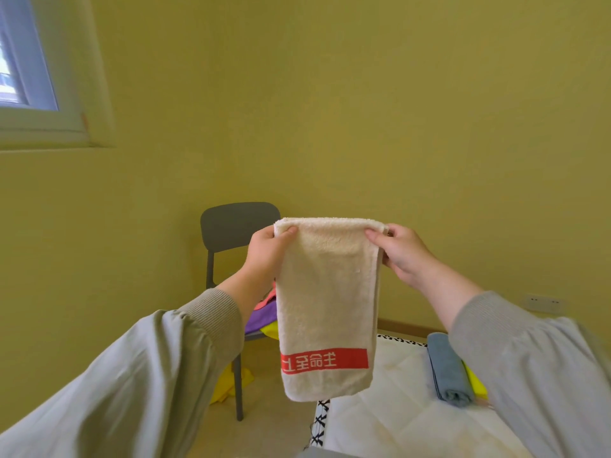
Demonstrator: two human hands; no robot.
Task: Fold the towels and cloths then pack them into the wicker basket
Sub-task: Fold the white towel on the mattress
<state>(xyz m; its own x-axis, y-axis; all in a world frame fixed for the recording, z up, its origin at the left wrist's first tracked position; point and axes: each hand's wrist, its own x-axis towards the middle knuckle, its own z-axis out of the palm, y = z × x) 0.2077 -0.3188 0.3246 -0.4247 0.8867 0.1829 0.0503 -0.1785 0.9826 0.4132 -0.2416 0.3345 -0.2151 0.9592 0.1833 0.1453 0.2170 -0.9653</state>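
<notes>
We hold the towel [325, 292] up in the air, above the floor; it hangs from a fold at the top, with its red band low. Our left hand [267, 249] pinches the upper left corner, thumb in front; our right hand [403, 252] pinches the upper right corner likewise. Lower right, a folded blue towel [449, 368] reaches the mattress's [380, 424] far edge, a yellow cloth [476, 381] just beside it. Beyond, a chair [238, 226] bears heaped cloths [261, 320].

Yellow-green walls [330, 94] fill most of frame. Window [23, 61] w/ white frame upper left, daylight thru it. Dark grey chair [238, 226] centre, by wall, on beige floor [274, 424]. Wall socket [544, 303] mid right, wooden skirting [406, 327] below it. White mattress [396, 408] w/ black-patterned edge btm right.
</notes>
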